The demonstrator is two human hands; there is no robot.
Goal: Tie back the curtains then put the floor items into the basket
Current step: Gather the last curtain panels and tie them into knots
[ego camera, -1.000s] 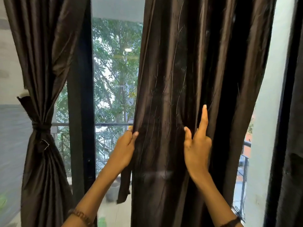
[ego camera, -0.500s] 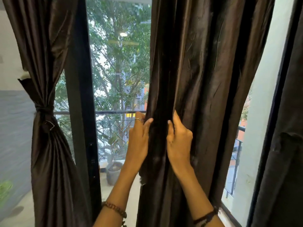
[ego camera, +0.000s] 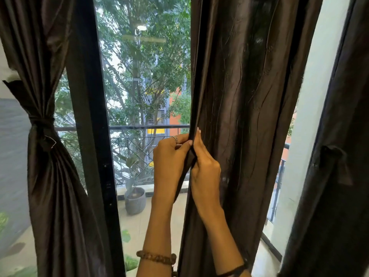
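Note:
A dark brown middle curtain (ego camera: 249,96) hangs loose in front of the window. My left hand (ego camera: 169,162) grips its left edge, thumb and fingers curled on the hem. Close beside it, my right hand (ego camera: 205,170) also grips the fabric, and a narrow dark strip of cloth (ego camera: 184,176) runs down between the two hands. To the left, a second curtain (ego camera: 50,176) is gathered and bound at the waist by a tie-back (ego camera: 41,120). Another dark curtain (ego camera: 339,176) hangs at the far right. No basket or floor items are in sight.
A black window frame post (ego camera: 91,116) stands between the left and middle curtains. Through the glass I see a balcony railing (ego camera: 129,127), a grey plant pot (ego camera: 135,199) and trees. A white wall (ego camera: 311,116) shows between the middle and right curtains.
My hands have come together at the middle curtain's left edge, bunching the fabric rightward. My right hand went from a raised finger to a curled grip. More window is uncovered.

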